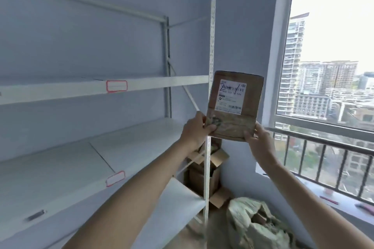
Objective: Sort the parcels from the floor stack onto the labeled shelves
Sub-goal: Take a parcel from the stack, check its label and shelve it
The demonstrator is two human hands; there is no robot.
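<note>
A flat brown cardboard parcel [235,105] with a white shipping label is held upright in front of me, to the right of the shelf's front post. My left hand [195,130] grips its lower left corner and my right hand [259,141] grips its lower right corner. The white metal shelving [60,91] fills the left side, with a red-bordered label [116,86] on the upper shelf edge and another red-bordered label [115,178] on the shelf below. Both shelves are bare.
A perforated white upright post [210,79] stands just left of the parcel. Open cardboard boxes [206,172] sit in the corner on the floor. A pale green sack [255,222] holding parcels lies below. A window with a railing [327,147] is at the right.
</note>
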